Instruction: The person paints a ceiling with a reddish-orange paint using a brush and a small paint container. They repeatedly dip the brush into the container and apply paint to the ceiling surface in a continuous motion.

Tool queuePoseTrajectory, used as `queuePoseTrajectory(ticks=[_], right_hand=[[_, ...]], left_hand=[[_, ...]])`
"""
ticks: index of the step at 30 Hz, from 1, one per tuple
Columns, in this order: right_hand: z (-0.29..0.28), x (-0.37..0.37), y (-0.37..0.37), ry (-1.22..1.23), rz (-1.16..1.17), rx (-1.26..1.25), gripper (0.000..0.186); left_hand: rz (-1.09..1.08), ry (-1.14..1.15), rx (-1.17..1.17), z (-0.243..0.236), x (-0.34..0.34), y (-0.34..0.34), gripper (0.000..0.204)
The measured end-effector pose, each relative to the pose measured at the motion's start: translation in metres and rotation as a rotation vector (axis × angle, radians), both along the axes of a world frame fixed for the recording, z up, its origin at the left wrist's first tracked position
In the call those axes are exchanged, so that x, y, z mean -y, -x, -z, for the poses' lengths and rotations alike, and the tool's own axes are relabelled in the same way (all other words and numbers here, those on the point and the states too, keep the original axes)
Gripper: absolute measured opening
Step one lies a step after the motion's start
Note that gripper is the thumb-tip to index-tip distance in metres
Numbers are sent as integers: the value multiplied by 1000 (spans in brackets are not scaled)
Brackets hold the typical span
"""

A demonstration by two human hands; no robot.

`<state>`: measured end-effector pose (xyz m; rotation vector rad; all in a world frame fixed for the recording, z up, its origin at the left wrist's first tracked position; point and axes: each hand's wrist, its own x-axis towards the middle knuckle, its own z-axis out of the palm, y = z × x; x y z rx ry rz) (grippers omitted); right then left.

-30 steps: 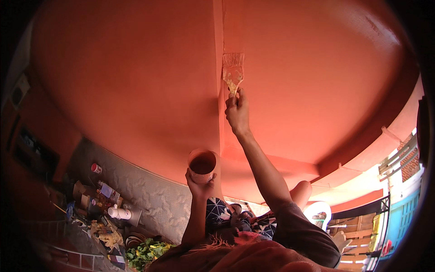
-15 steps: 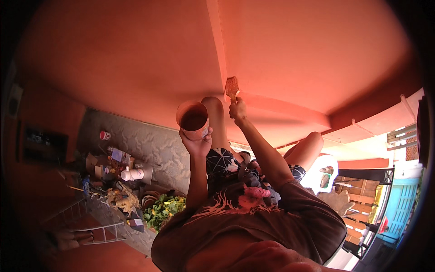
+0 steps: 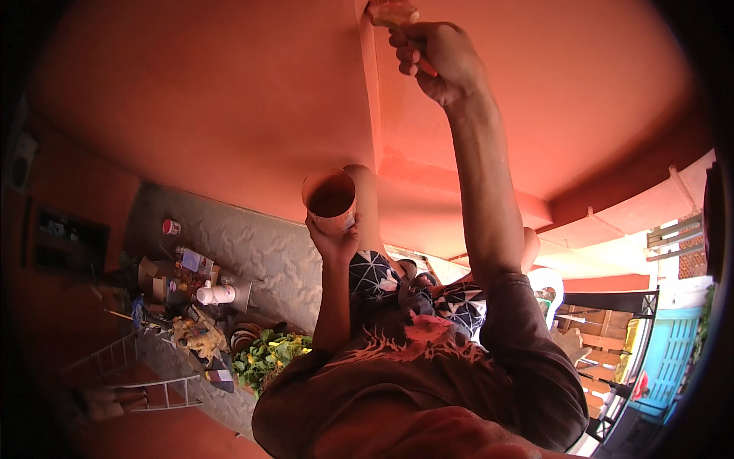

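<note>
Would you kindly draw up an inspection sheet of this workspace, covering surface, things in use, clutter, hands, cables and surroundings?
Surface: reddish-orange wall, with an edge running down its middle.
Things in use: cup, open at the top, contents too dark to tell; brush at the picture's upper edge, bristle contact unclear.
Clutter: at the left, a white bucket, a small red-and-white tub and a cardboard box among mixed items.
Hands: left hand wrapped around the cup; right hand gripping the brush.
Cables: nothing seen.
Surroundings: leafy plant at lower left; blue slatted panel at far right.
</note>
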<state>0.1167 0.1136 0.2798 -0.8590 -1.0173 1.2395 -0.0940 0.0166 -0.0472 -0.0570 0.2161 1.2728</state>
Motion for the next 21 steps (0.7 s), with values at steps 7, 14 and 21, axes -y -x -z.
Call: queuePoseTrajectory(ticks=[7,14,21], right_hand=[[-124,-16,7,-476,171,32,19],[12,-49,16,-341,253,136,30],[221,6,32,259,162,-74,18]], left_hand=[[32,4,-4,-8,-3,-7,55],[0,19,-53,5,-2,-11,58],[30,29,-45,12,-2,-7,59]])
